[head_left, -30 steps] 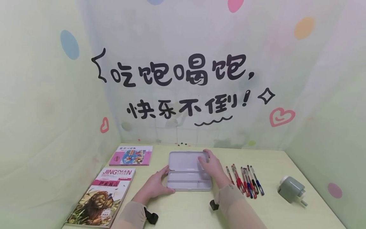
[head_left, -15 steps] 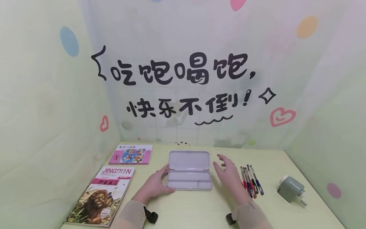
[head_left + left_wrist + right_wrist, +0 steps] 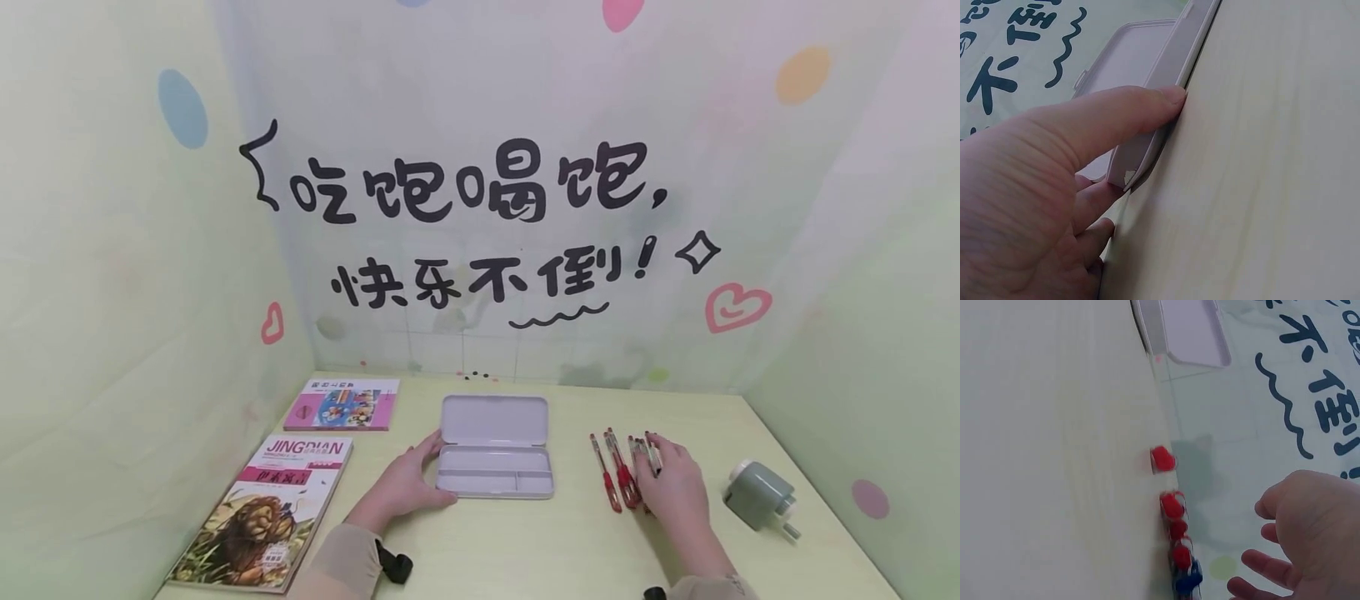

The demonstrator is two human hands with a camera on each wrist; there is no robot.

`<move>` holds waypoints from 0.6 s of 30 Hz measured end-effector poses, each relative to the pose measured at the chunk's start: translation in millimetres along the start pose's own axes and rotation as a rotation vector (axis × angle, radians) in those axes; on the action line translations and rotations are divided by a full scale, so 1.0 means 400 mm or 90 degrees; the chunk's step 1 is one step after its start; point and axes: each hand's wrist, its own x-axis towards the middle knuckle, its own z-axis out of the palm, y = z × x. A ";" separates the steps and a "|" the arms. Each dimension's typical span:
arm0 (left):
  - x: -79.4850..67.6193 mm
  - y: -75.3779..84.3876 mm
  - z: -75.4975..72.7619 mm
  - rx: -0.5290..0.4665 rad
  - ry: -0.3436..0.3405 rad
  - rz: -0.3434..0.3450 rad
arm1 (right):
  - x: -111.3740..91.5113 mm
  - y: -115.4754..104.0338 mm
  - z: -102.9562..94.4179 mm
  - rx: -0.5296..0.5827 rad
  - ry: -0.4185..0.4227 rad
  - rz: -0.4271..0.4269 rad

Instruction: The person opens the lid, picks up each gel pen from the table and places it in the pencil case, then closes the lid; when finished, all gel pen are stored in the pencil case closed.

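A pale lilac pencil case lies with its lid raised, its compartments showing bare. My left hand holds its left end; in the left wrist view the thumb lies along the front wall and the fingers bend round the corner. My right hand is over a group of gel pens, hiding part of them in the head view. From the right wrist view, its fingers are spread loosely above the pens, whose red and blue ends face the camera.
Two books lie on the left: a pink one at the back and a lion-cover one in front. A grey-green pencil sharpener with a crank stands right of the pens. Fabric walls enclose the table.
My right hand has left the pencil case's raised lid and moved right, over the pens. My left hand has stayed at the case's left end.
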 end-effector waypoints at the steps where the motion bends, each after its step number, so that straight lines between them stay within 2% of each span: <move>1: 0.001 0.000 0.000 0.000 -0.001 -0.001 | 0.001 0.012 -0.005 -0.014 0.001 0.008; 8: 0.000 -0.004 -0.003 0.001 -0.003 0.001 | 0.011 0.072 -0.023 -0.096 -0.025 0.042; 13: -0.001 -0.007 0.001 -0.010 -0.005 -0.002 | 0.006 0.084 -0.033 -0.157 -0.048 0.058; 18: -0.002 -0.007 0.002 -0.010 -0.004 -0.001 | 0.003 0.090 -0.040 -0.171 -0.069 0.063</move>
